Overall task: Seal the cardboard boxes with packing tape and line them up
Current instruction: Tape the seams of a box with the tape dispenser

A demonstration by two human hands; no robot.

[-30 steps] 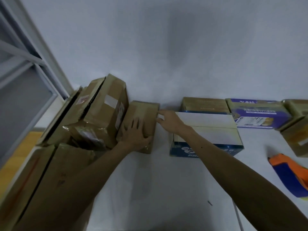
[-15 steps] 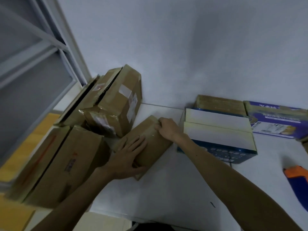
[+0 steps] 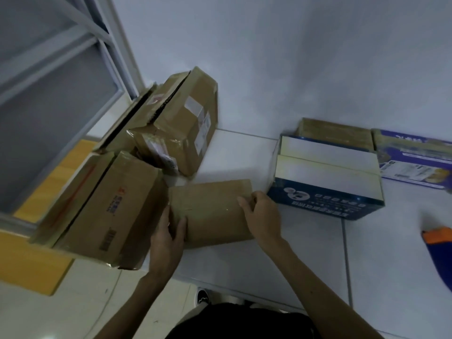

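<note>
The left grip (image 3: 168,231) clasps the left end of a small brown box (image 3: 215,211), thumb on its top face and fingers down the side, while the right grip (image 3: 263,216) holds the right end with the thumb laid over the top edge. The box lies flat on the pale tiled floor (image 3: 244,265), long side across the view, between both hands. Its left end sits just beside a large brown carton (image 3: 110,211) with printed marks and a barcode. Behind that carton, another taped carton (image 3: 181,128) with white labels is propped at a tilt among more cardboard against the window frame (image 3: 117,69). To the right of the held box stands a blue box with white flaps (image 3: 327,177); behind it, by the wall (image 3: 293,57), is a low brown box (image 3: 335,133), and next to that a purple box (image 3: 413,155). At the far right edge lies what looks like an orange and blue tape dispenser (image 3: 437,243), blurred and partly cut off. A dark shoe (image 3: 203,297) shows at the bottom.
</note>
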